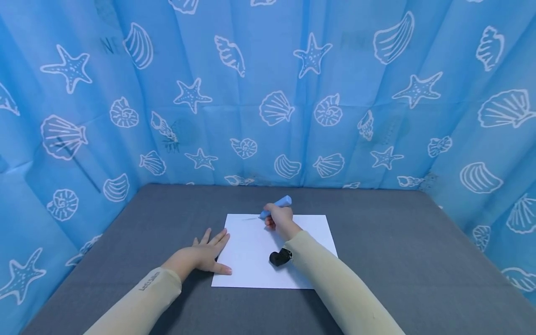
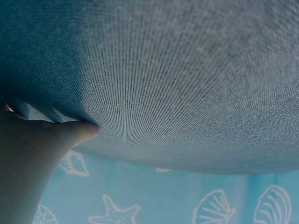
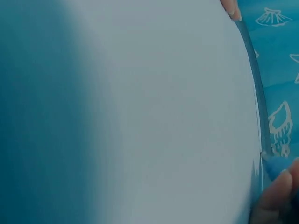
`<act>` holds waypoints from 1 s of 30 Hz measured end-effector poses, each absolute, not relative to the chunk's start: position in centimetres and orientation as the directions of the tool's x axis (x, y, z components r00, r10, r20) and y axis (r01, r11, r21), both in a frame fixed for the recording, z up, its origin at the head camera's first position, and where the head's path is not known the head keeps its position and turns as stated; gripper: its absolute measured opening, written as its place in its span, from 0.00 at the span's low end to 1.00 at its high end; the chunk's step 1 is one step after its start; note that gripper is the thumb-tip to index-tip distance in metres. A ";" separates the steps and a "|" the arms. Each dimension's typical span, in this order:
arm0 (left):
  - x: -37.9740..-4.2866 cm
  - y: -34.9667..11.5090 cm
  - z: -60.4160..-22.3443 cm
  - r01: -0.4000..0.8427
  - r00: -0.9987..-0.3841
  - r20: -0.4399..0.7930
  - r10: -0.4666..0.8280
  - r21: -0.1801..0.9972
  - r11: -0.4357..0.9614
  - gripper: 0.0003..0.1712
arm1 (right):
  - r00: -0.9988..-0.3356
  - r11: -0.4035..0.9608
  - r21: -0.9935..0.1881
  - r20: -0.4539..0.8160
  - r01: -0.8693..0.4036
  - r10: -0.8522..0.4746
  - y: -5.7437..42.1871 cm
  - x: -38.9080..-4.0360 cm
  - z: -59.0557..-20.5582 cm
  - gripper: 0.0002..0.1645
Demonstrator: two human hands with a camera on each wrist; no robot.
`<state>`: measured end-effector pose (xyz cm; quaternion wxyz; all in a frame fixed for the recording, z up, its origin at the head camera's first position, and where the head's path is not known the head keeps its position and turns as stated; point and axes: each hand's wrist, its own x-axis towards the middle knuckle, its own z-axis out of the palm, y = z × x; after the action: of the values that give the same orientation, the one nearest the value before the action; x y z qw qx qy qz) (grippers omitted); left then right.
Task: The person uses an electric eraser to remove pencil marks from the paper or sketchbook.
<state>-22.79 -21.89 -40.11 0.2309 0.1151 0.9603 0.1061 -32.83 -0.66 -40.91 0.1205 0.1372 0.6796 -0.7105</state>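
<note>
A white sheet of paper (image 1: 247, 265) lies on the grey table. My right hand (image 1: 279, 217) grips a thick light-blue marker (image 1: 284, 201) over the sheet's far edge, its tip down at the paper. From the tip a faint thin line (image 1: 250, 218) runs left along the top of the sheet. In the right wrist view, the blue marker (image 3: 276, 164) shows at the lower right between fingertips. My left hand (image 1: 205, 255) rests with fingers spread at the paper's left edge, thumb on the sheet. The left wrist view shows mostly tablecloth beside that hand (image 2: 60, 140).
Grey cloth covers the table (image 1: 389, 251) on both sides of the paper. A blue curtain (image 1: 259, 93) with white shells and starfish hangs along the back and sides. A small black device (image 1: 280, 257) sits at my right wrist, above the sheet.
</note>
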 end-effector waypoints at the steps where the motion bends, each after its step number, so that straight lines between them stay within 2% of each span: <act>1: -22.8 -21.9 -40.1 0.173 -0.867 -0.419 0.270 0.255 0.951 0.63 | -0.933 -0.049 -0.932 -0.360 0.359 0.012 -0.6 -32.8 -40.9 0.09; 11: -22.4 -21.9 -39.8 0.166 -0.868 -0.422 0.261 0.250 0.954 0.62 | -0.916 -0.051 -0.915 -0.401 0.400 0.010 -0.6 -33.2 -41.3 0.12; 16: -22.5 -21.7 -39.7 0.165 -0.867 -0.425 0.261 0.251 0.954 0.62 | -0.913 -0.169 -0.899 -0.408 0.405 -0.017 -0.8 -33.0 -41.3 0.18; 19: -22.6 -21.6 -39.8 0.164 -0.866 -0.427 0.259 0.245 0.955 0.62 | -0.920 -0.210 -0.898 -0.390 0.387 -0.028 -0.9 -33.0 -41.5 0.16; 30: -22.7 -21.7 -39.8 0.154 -0.867 -0.431 0.249 0.243 0.958 0.62 | -0.929 -0.115 -0.924 -0.369 0.365 0.012 -1.4 -33.2 -41.5 0.08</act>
<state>-22.66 -21.74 -39.76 0.2352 0.1050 0.9610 0.1006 -33.17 -1.42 -41.50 0.1206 0.1443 0.6542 -0.7326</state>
